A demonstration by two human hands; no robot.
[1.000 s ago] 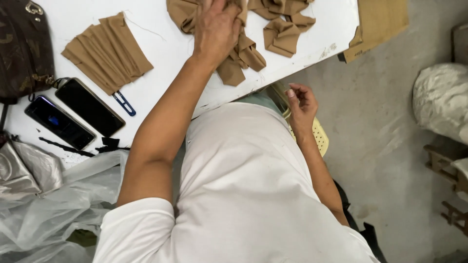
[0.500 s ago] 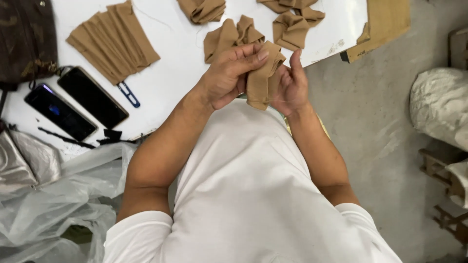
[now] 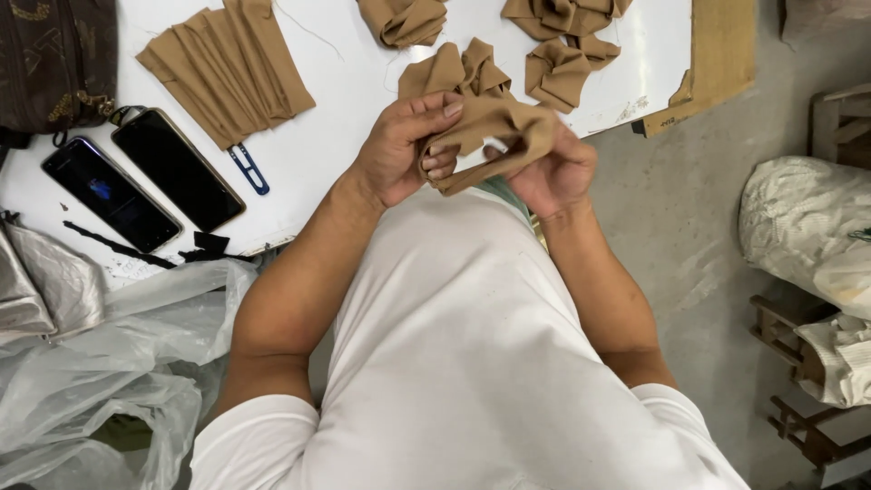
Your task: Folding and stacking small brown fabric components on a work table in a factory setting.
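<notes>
I see left hand (image 3: pixel 399 150) fingers clamped on tan fabric piece (image 3: pixel 485 127) | right hand (image 3: pixel 549 172) gripping same piece | over white table (image 3: pixel 318 145) edge

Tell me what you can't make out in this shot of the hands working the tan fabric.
All in the head view:
- Right hand: its fingers are wrapped in the tan fabric piece, so its grip is hidden.
- Left hand: fingertips tucked into the fabric folds.
- Brown bag: cut off by the top-left edge.
- Fabric bundle: cut off by the top edge.
- Blue-handled tool: its tip lies under the stacked fabric strips.
</notes>
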